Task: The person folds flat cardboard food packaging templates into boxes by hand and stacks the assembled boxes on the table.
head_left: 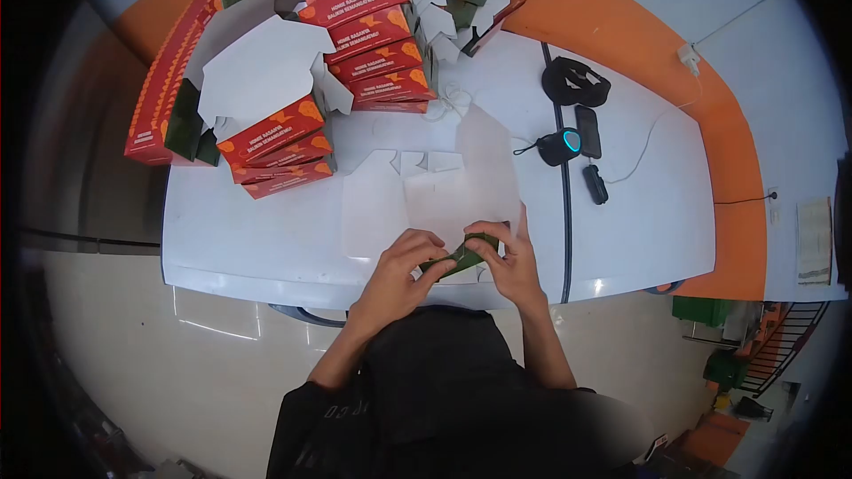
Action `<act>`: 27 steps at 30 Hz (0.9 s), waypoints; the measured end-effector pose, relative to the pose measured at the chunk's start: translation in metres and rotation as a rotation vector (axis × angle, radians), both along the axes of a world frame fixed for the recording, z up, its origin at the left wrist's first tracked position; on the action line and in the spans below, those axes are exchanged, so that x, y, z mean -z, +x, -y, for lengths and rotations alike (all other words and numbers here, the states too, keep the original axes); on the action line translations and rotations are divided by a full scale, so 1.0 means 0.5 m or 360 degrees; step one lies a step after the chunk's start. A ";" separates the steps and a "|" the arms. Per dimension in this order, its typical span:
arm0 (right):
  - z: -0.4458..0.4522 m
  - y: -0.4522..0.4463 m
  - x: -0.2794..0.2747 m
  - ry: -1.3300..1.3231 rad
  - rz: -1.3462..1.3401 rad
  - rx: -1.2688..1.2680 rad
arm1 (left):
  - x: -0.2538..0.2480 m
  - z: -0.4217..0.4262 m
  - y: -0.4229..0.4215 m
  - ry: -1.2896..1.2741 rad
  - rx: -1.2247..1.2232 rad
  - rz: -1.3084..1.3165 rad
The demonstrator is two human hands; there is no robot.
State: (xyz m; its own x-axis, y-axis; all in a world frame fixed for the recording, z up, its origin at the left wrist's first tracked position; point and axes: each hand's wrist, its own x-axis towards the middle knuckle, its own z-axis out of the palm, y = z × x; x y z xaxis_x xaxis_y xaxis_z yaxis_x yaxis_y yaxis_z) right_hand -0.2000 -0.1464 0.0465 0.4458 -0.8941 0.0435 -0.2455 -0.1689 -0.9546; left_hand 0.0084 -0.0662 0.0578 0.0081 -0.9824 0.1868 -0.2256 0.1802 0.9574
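Observation:
A cardboard box blank [435, 200] lies on the table in front of me with its white inner side up, its far edge cut into tabs. At its near end, a dark green flap [461, 255] is folded up. My left hand [406, 268] pinches the flap's left part between thumb and fingers. On the other side, my right hand [508, 264] grips its right part, with the thumb pressed on the green face and fingers behind. The two thumbs are close together. The underside of the blank is hidden.
Stacked red-and-green boxes [377, 31] with white flaps stand at the back left, with another shorter stack [275, 142] nearer. To the right on the white table [639, 239] are a round black speaker [557, 147], a phone [587, 131], a black strap [575, 82] and a cabled black device [595, 184].

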 end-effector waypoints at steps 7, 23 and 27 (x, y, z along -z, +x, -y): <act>0.012 -0.005 -0.018 -0.0101 0.0005 -0.0348 | 0.009 0.006 -0.004 -0.0015 0.0001 0.0004; 0.046 0.020 -0.019 -0.0945 0.0096 0.0343 | -0.072 -0.032 -0.011 -0.0516 -0.0193 0.0312; 0.141 0.134 -0.192 -0.0381 0.0638 0.0133 | 0.069 -0.069 0.046 -0.0094 -0.0238 0.0620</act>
State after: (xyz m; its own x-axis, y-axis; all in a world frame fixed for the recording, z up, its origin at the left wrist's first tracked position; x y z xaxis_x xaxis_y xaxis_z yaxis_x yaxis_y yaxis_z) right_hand -0.1329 -0.2169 0.1424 0.2788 -0.8700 0.4067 0.1121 -0.3911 -0.9135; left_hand 0.0314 -0.0317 0.0234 0.0676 -0.9632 0.2603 -0.5964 0.1701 0.7845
